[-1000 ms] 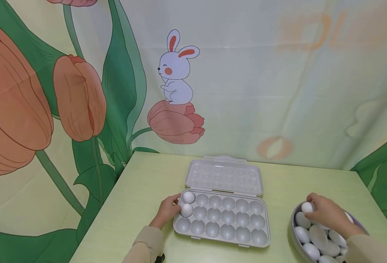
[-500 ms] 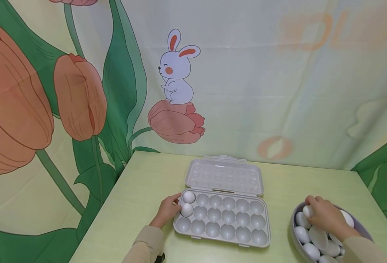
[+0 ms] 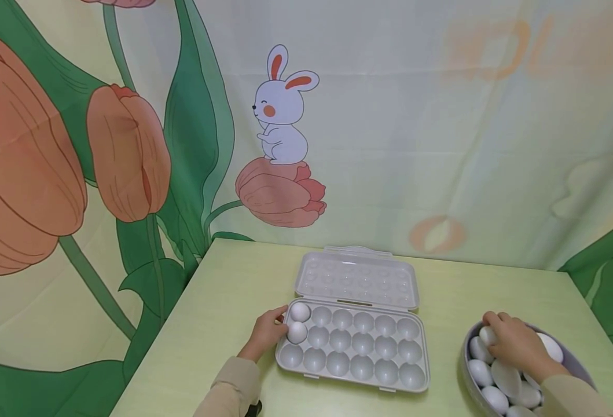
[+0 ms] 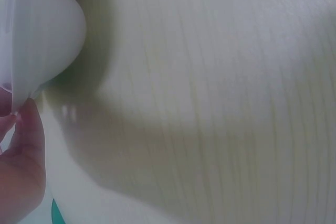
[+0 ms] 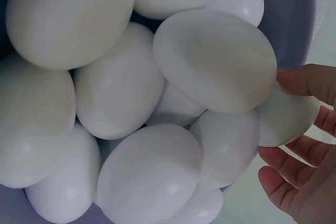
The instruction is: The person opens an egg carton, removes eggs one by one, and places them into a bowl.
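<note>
In the head view, a pale grey plastic egg box lies with its lid folded back. Two white eggs sit in its leftmost column, in the back and middle cups. My left hand pinches the box's left rim; the left wrist view shows the thumb and a finger on that rim. At the right, my right hand is over a bowl heaped with white eggs. Its thumb and fingers grip one egg at the bowl's edge, seen in the right wrist view.
The pale wood-look table carries the box and the bowl, with a gap between them. Behind it hangs a printed curtain with tulips and a rabbit. The bowl's near side runs out of the head view.
My right hand has turned slightly and moved a little over the bowl, covering more of the egg at its fingertips. The left hand keeps its hold on the box.
</note>
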{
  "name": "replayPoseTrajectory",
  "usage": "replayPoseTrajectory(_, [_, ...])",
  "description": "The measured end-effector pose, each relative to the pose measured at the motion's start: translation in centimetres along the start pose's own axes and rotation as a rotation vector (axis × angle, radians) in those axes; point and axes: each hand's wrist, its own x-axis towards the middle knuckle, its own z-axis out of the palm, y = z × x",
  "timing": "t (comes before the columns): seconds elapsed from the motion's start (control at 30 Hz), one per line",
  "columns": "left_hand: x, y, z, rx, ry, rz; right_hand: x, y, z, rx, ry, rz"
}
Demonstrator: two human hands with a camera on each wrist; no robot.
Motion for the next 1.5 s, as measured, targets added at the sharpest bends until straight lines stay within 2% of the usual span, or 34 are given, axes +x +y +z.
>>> replayPoseTrajectory(0.4, [0.0, 0.0, 0.0, -0.005, 0.005, -0.004, -0.3, 0.4, 0.2, 0.097, -0.019, 0.020])
replayPoseTrajectory(0.93, [0.0, -0.2, 0.1, -0.011, 0.004, -0.002, -0.3, 0.6, 0.5, 0.128, -0.058, 0.059])
replayPoseTrajectory(1.2, [0.2, -0.3, 0.1, -0.022, -0.001, -0.014, 0.0, -0.5, -0.8, 0.138, 0.017, -0.010])
replayPoseTrajectory(1.33, [0.3, -0.4, 0.1, -0.018, -0.001, -0.019, 0.8, -2.0, -1.4, 0.130, 0.051, -0.047])
replayPoseTrajectory(1.5, [0.3, -0.4, 0.1, -0.022, -0.004, -0.026, 1.8, -4.7, -1.8, 0.157, 0.127, -0.142])
